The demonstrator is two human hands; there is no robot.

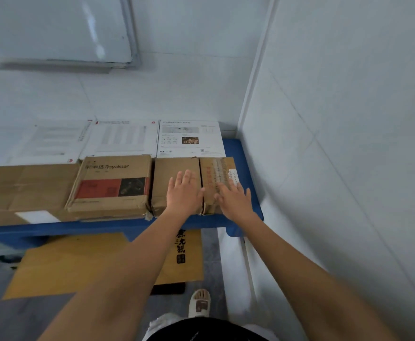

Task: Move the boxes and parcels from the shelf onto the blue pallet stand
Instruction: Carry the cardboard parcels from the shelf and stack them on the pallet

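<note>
Placement step: left hand point(183, 191) and right hand point(234, 199) rest flat, grips apart, on two small cartons point(176, 178) atop the blue pallet stand point(236, 148). Next: release, fetch more.

Whiteboard point(53, 28) on wall, flat cardboard sheet point(78, 262) on floor, white sandal point(199, 303)

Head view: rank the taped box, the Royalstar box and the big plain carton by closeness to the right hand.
1. Taped box, under the right hand, by the wall.
2. Royalstar box, left, past the left hand.
3. Big plain carton, far left.
</note>
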